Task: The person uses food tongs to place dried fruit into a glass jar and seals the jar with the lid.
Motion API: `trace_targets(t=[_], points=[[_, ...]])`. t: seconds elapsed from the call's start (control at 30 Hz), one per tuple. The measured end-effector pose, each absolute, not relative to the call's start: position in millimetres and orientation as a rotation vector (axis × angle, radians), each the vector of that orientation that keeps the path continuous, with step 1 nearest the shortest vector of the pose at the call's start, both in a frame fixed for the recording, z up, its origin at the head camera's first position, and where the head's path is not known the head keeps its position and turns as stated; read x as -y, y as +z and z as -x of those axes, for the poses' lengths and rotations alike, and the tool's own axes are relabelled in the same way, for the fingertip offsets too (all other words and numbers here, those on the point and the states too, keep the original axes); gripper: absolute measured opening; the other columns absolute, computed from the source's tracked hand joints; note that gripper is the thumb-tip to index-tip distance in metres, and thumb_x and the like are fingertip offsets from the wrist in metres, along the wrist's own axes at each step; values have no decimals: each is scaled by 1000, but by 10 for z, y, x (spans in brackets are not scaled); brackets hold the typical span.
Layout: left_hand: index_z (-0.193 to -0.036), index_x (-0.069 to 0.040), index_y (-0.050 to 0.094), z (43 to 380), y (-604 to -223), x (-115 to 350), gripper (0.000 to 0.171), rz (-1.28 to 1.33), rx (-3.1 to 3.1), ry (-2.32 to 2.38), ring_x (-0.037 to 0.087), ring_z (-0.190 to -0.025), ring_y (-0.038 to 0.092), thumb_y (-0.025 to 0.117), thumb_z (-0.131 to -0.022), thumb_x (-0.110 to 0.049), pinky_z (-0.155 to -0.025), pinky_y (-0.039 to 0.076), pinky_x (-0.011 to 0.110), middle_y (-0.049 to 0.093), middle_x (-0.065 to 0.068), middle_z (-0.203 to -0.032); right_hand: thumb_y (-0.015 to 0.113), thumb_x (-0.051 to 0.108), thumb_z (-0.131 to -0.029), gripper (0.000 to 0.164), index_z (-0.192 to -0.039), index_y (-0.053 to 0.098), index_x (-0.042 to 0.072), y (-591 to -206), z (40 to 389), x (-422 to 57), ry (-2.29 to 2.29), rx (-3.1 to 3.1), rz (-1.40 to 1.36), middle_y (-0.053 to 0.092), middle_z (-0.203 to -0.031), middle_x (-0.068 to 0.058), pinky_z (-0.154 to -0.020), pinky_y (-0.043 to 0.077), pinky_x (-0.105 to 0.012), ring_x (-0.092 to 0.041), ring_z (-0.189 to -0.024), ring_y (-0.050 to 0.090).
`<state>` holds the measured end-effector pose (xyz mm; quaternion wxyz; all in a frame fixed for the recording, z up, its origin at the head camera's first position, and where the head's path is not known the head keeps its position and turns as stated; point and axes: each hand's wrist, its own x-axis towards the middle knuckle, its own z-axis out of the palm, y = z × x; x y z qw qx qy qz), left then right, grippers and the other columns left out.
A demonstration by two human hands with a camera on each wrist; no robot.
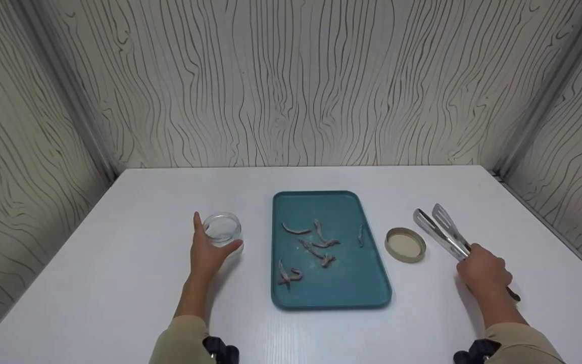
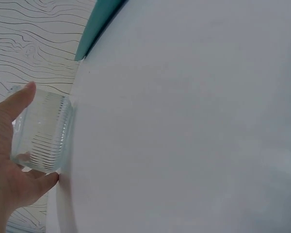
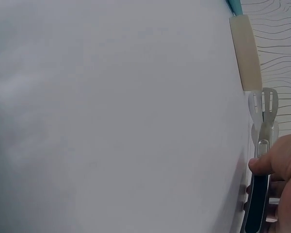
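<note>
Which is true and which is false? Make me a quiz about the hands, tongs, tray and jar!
The right hand holds the tongs. True.
The tongs' tips touch each other. False: they are spread apart.
The round lid lies between the tray and the tongs. True.
The tray is red. False: it is blue-green.
The left hand is curved around the glass jar. True.
The brown strips are inside the jar. False: the strips lie on the tray.

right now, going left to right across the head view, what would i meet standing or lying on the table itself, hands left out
jar → tray → lid → tongs
</note>
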<state>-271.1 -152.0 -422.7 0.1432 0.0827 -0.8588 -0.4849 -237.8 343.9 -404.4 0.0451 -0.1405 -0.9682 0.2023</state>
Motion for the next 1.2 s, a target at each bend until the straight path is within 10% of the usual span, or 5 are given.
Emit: trace_targets(t=[0.6,1.2], points=[[-137,-5,7,2697,-4225,1514,104,-231,2461,-1392,35,-123,21,76,-63,-30,-99,20,45,21,21,-137,46,4,-75,43,-115,40,-12,-4071,2368,-3453,620,2874,420,47,-97,-36,-61,33,-58,-50,-81,41],[-133,-4,17,2713,-4232,1512,96,-241,2466,-1384,33,-122,25,76,-62,-31,-98,21,44,27,20,-134,50,7,-80,40,-117,44,-6,-3823,2382,-3354,647,2741,318,50,-101,-32,-63,31,-57,-48,-84,42]])
